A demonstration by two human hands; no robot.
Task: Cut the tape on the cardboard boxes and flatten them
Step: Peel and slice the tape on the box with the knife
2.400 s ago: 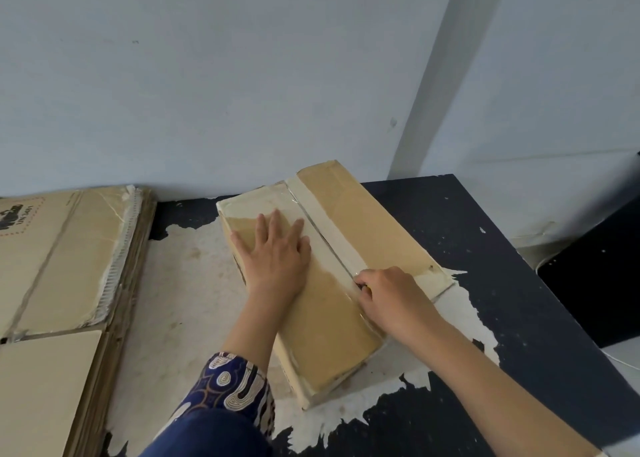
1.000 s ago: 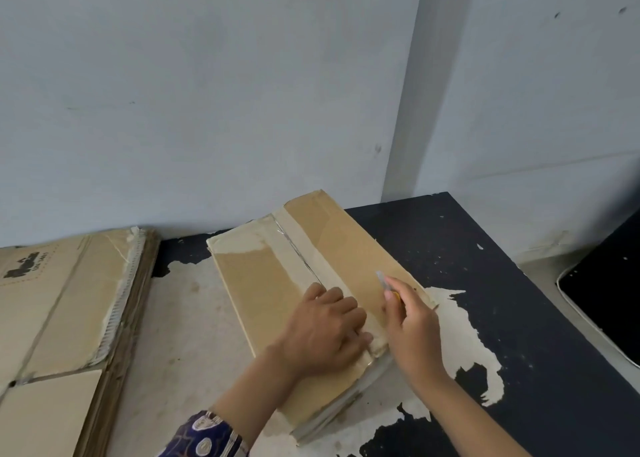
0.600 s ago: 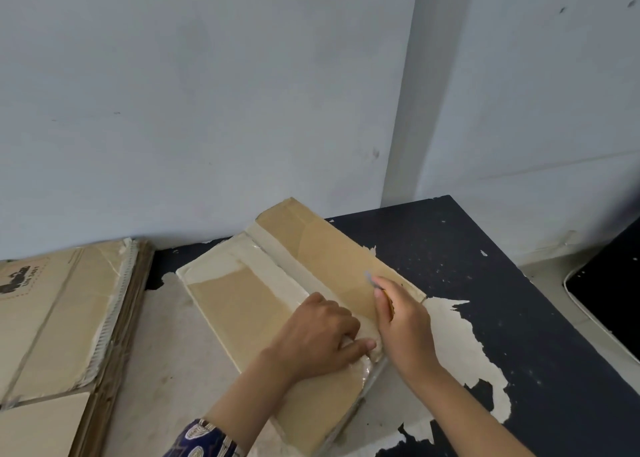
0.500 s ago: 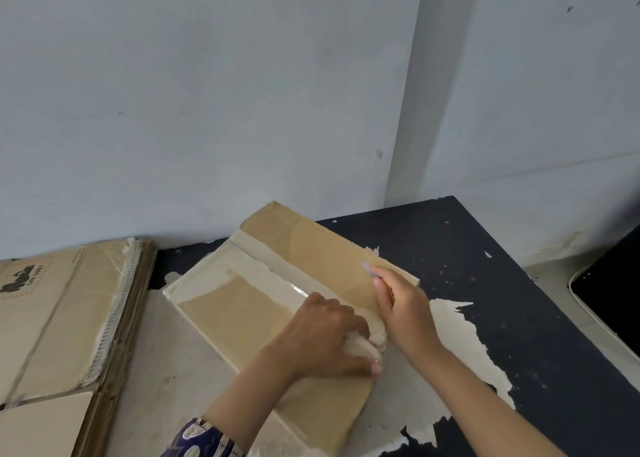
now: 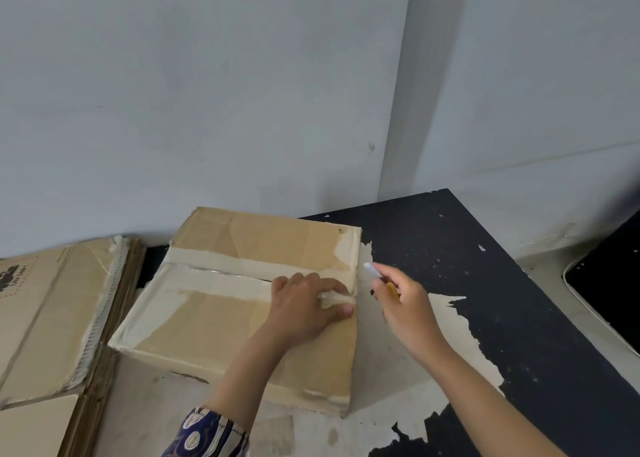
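A shallow brown cardboard box [image 5: 221, 321] lies flat on the table, its top seam covered by pale tape [image 5: 221, 276] that is slit along the middle. My left hand [image 5: 304, 307] rests on the box near its right end, fingers curled round a crumpled bit of tape at the seam. My right hand [image 5: 405, 304] hovers just off the box's right edge and grips a small cutter [image 5: 375, 273] with a pale blade tip and a yellow body.
A stack of flattened cardboard [image 5: 52, 318] lies at the left. The table [image 5: 502, 283] has a worn black top with pale peeled patches. A grey wall stands close behind. A dark object [image 5: 609, 276] sits beyond the table's right edge.
The box has been turned anticlockwise so its seam now runs left to right. My left hand went from lying flat to gripping tape at the seam's end. My right hand lifted off the box.
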